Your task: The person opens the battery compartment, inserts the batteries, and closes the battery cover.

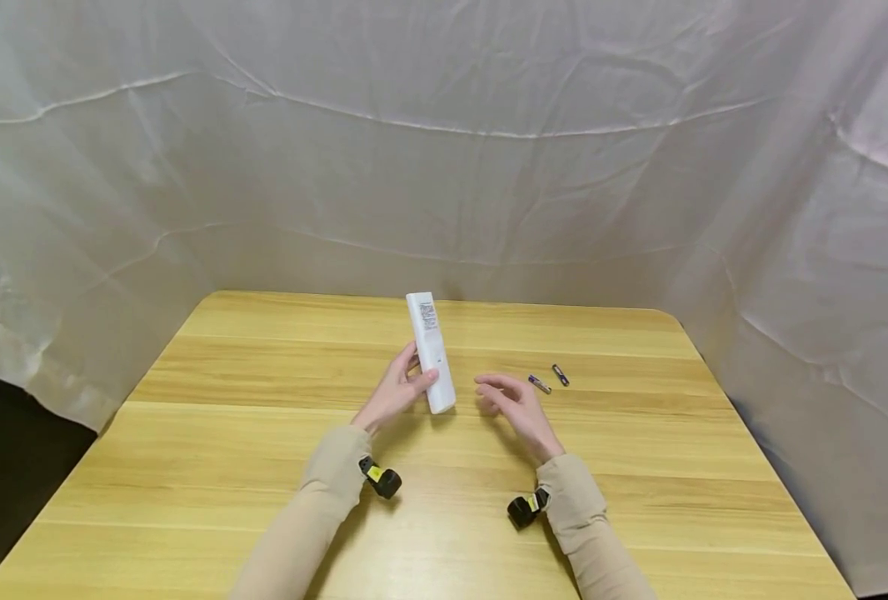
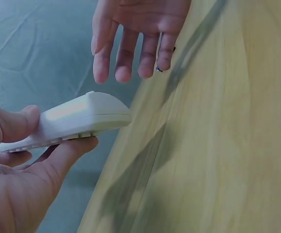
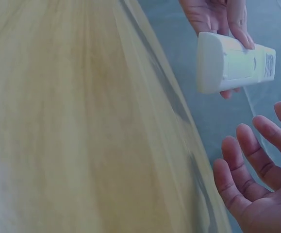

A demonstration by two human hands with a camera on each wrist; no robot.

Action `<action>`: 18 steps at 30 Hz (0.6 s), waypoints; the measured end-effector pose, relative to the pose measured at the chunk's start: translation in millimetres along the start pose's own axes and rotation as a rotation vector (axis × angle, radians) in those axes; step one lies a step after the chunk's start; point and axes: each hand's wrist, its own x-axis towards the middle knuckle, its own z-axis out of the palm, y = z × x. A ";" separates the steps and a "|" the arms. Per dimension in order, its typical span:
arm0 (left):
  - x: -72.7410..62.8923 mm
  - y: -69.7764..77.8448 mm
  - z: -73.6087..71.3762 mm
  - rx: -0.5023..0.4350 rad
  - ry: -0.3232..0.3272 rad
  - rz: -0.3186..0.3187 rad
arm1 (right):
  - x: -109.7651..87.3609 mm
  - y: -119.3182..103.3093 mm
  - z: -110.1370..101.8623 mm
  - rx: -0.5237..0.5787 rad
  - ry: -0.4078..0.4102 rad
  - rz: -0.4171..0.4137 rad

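Note:
A white remote control (image 1: 431, 354) is held above the table by my left hand (image 1: 397, 390), thumb on one side and fingers on the other. Its back, with a printed label and a battery cover (image 3: 240, 64), faces up in the head view. My right hand (image 1: 517, 407) hovers to the right of the remote, apart from it, fingers loosely bent and holding nothing. Just beyond that hand, two small batteries lie on the table: one battery (image 1: 540, 384) close to the knuckles and another battery (image 1: 560, 375) slightly farther right.
The wooden table (image 1: 212, 467) spans the lower part of the head view. A pale cloth curtain (image 1: 444, 183) hangs behind it and along both sides. Each wrist carries a small black camera, such as the left wrist camera (image 1: 381, 478).

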 end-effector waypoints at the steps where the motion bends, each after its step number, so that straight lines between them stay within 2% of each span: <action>1: -1.4 0.0 0.8 -0.013 0.011 -0.004 | -0.1 0.0 0.0 0.001 -0.004 0.000; 12: -10.1 -2.8 7.6 -0.073 0.179 -0.006 | -4.4 -6.3 1.3 -0.013 -0.022 -0.013; 18: -12.5 -3.0 11.4 -0.137 0.224 -0.011 | -6.3 -8.9 2.0 -0.021 -0.027 -0.037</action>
